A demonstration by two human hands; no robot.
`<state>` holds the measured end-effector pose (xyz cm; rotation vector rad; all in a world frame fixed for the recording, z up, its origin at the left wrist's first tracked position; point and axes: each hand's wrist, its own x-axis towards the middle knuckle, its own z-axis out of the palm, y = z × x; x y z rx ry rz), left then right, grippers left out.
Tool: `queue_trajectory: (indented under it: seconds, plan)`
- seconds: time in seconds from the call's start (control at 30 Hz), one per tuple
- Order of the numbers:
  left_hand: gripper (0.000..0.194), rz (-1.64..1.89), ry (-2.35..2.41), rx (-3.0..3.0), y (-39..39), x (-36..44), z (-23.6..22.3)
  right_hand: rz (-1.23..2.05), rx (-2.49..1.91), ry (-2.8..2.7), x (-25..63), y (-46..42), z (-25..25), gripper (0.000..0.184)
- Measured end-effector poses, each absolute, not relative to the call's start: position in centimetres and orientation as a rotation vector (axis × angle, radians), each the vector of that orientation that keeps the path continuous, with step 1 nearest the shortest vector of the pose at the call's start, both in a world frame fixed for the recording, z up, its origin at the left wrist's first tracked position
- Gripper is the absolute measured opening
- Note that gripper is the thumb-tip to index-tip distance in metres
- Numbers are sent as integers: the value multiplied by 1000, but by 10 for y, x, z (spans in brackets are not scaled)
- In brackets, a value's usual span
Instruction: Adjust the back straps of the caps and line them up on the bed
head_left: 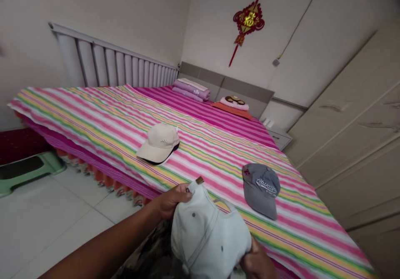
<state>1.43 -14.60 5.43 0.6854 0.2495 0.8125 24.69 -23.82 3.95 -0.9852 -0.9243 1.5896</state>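
Step stool (pixel 28 173) of mint-green plastic stands at far left on white floor tiles (pixel 53 225), beside a dark red mat (pixel 18 145). Above it, a white ribbed panel radiator (pixel 112 62) runs along the wall. Bed (pixel 93 133) with a pink, yellow and green striped sheet extends across the frame, its orange ruffled skirt hanging along the near side. Beige baseball cap (pixel 159 143) with a black under-brim lies on the sheet, left of centre.

Left hand (pixel 173 200) enters from the lower left. Its fingers curl around the rear edge of a white fabric baseball cap (pixel 208 237), just beside the cap's small metal-tipped strap (pixel 195 184), and hold it firmly. Right hand (pixel 258 260) grips the cap's opposite lower edge, its fingers partly hidden behind the fabric, so their exact spread cannot be determined. White cap is held between both hands, above the near edge of the bed.

Grey baseball cap (pixel 261 189) with white embroidered lettering lies on the sheet to the right of the held cap, well apart from it. Cream wardrobe doors (pixel 343 125) occupy the far right, next to the bed.
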Motion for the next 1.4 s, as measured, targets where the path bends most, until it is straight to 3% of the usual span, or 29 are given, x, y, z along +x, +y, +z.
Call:
queue_trajectory:
  seconds: [0.33, 0.67, 0.97, 1.4]
  plan:
    - [28, 599, 348, 854, -160, 11, 82, 1579, -770, -943, 230, -234, 85, 25]
    - [27, 619, 464, 1013, -160, 14, 98, 1437, -765, -946, 228, -247, 123, 16]
    - [25, 572, 467, 1124, -165, 15, 110, 1311, -1183, -1080, 216, -254, 137, 24]
    - [30, 477, 337, 1046, -171, 15, 101, 1304, -1263, -1224, 194, -247, 135, 31]
